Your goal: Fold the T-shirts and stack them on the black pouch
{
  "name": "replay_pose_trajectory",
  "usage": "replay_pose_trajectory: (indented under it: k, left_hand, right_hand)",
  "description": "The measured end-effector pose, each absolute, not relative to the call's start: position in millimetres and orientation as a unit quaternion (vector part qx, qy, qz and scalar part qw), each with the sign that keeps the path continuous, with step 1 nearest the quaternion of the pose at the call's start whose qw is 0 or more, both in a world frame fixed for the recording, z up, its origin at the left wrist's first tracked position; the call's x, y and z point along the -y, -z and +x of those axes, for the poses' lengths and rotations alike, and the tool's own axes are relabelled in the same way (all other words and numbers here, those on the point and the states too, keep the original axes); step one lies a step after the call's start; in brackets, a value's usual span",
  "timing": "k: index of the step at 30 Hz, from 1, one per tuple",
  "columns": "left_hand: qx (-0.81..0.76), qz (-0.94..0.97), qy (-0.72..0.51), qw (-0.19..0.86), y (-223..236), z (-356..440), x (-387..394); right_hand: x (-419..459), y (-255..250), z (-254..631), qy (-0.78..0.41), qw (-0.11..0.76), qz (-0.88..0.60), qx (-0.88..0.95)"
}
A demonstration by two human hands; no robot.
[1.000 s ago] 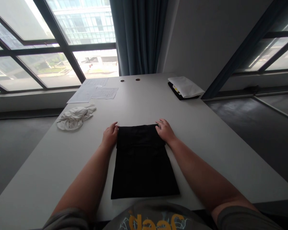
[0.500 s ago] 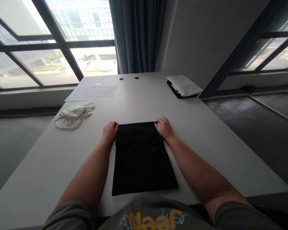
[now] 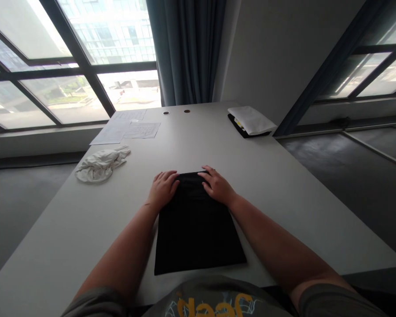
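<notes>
Head view: black cloth lies flat on the bench, near part smooth. Left hand covers its far left corner, right hand its far right; fingers on both loosely spread over the fabric. Laying flat looks done, far end looks in progress; what's left, can't tell. Both far corners hidden under the hands; dark fabric hides any layers. Crumpled white cloth sits beyond its left side.

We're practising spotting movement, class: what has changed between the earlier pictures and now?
The left hand has moved right and the right hand slightly left, both now further in over the far end of the black cloth. The crumpled white cloth and papers stayed put.
</notes>
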State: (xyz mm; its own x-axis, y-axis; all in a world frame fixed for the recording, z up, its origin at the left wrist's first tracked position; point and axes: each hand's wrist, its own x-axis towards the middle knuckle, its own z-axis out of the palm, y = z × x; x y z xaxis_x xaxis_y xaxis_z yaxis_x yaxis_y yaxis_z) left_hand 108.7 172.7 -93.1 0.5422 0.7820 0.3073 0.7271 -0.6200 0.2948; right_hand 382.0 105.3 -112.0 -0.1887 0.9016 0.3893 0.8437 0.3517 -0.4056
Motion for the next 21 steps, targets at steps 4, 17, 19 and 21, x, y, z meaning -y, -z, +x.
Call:
replay_pose_trajectory:
  k: [4,17,19,21]
  left_hand:
    - [-0.424,0.893,-0.129,0.083,109,121,-167]
    - [-0.451,0.876,-0.115,0.126,122,113,-205]
    - [-0.435,0.884,-0.115,0.129,123,110,-211]
    - [-0.44,0.882,-0.115,0.126,126,102,-216]
  right_hand:
    - [-105,119,368,-0.091,0.18,-0.556,0.807]
    - [-139,136,374,-0.056,0.17,-0.659,0.731]
    - [-147,139,382,-0.058,0.175,-0.688,0.702]
    - [-151,141,393,-0.065,0.184,-0.713,0.674]
